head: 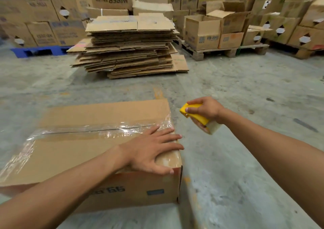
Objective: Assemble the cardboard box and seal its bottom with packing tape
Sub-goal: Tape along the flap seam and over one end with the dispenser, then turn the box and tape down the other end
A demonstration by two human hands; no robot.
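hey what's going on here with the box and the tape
A person is sealing a cardboard box that sits on the concrete floor. Clear packing tape already runs along the centre seam of its upturned face. The left hand lies flat on the box near its right edge, while the right hand holds a yellow tape dispenser just off that edge. A stack of flattened cardboard lies behind.

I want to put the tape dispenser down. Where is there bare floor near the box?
Bare concrete lies right of the box, under the right hand holding the tape dispenser, and between the box and the flattened cardboard stack. Beyond that stack, pallets and stacked cartons crowd the floor.
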